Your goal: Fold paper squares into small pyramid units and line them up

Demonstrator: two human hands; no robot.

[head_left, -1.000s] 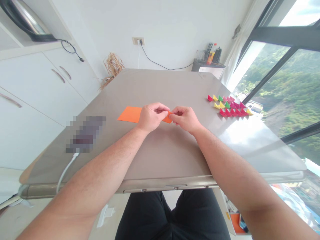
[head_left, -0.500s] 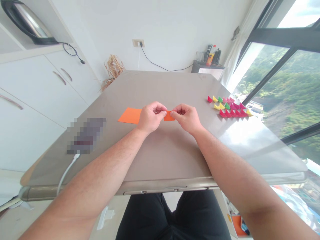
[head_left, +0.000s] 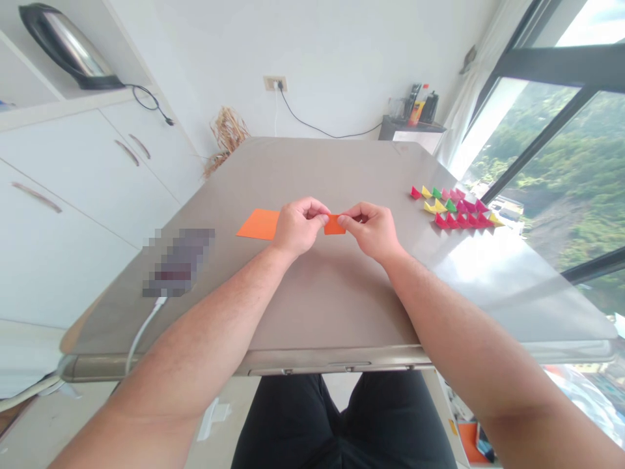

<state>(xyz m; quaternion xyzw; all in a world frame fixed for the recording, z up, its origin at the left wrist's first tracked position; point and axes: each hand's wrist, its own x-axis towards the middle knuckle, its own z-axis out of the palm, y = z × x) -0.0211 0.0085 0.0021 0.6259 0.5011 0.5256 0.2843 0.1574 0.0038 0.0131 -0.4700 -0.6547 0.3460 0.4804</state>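
A small folded piece of orange paper [head_left: 334, 225] is held up between my two hands over the middle of the table. My left hand [head_left: 300, 227] pinches its left edge between thumb and fingertips. On the opposite edge, my right hand [head_left: 372, 228] pinches it the same way. Flat on the table lies a larger sheet of orange paper [head_left: 257, 225], its right part hidden behind my left hand. Rows of small folded paper shapes [head_left: 463, 221] in red, pink, yellow and green stand at the right of the table.
A blurred-out dark flat object [head_left: 178, 264] with a white cable [head_left: 142, 332] lies on the table's left side. The grey table [head_left: 322, 306] ends just before my lap. A kettle [head_left: 73, 49] sits on the cabinet at left; windows [head_left: 547, 143] line the right.
The whole view has shifted slightly to the right and up. Both hands keep their pinch on the small orange paper, which now faces me a little flatter and squarer.
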